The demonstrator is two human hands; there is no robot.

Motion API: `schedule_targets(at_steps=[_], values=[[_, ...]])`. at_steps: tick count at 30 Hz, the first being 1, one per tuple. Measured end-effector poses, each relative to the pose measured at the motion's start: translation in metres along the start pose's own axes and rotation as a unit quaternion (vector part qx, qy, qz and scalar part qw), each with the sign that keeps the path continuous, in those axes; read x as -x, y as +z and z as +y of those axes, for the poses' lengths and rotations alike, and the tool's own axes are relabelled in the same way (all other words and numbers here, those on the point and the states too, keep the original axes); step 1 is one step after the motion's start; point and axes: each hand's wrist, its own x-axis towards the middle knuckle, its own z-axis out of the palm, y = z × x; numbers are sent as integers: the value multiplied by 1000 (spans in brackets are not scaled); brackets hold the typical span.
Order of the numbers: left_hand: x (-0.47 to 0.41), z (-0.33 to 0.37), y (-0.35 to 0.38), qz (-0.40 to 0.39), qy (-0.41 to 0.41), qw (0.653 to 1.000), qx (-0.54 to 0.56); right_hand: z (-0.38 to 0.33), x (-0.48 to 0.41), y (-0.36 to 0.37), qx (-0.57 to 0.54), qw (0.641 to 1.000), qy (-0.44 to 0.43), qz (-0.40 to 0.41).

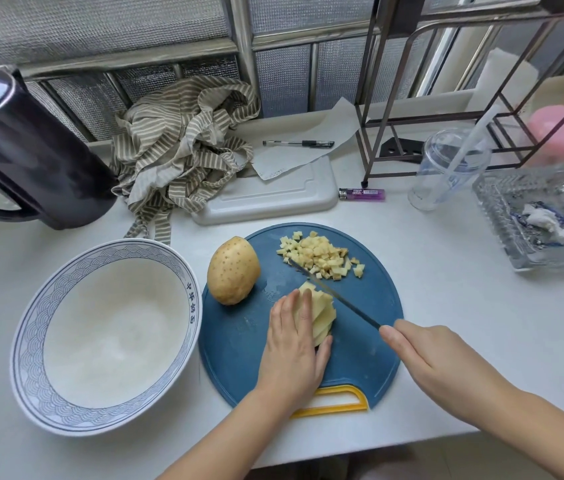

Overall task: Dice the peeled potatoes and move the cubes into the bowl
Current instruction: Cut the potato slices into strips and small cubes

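On the round blue cutting board (360,355) lies a stack of pale potato slices (323,313). My left hand (294,351) holds the stack, fingers on top and thumb at its near side. My right hand (443,362) grips the handle of a knife (336,296), whose blade runs along the right side of the slices toward the far left. A pile of small potato cubes (322,254) sits at the board's far side. A whole potato (233,270) lies on the board's left edge. The white bowl with blue pattern (31,341) stands left, holding nothing.
A dark kettle (21,147) stands at the far left, a striped cloth (183,143) behind the board. A white board (273,199), pen (297,143), lighter (361,194), plastic cup (446,168), glass tray (543,216) and metal rack (446,81) lie further back and right.
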Motion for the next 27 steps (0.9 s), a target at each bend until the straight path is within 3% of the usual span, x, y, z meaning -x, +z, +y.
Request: schedule_targets(at_steps=[15, 22, 27], values=[[-1, 1, 2, -5, 7, 1000, -2, -3, -1, 12, 71, 997, -2, -11], [-1, 0, 1, -10, 11, 1000, -2, 7, -10, 9, -67, 997, 18, -32], [-2, 2, 0, -11, 6, 1000, -11, 14, -19, -1, -198, 974, 57, -89]])
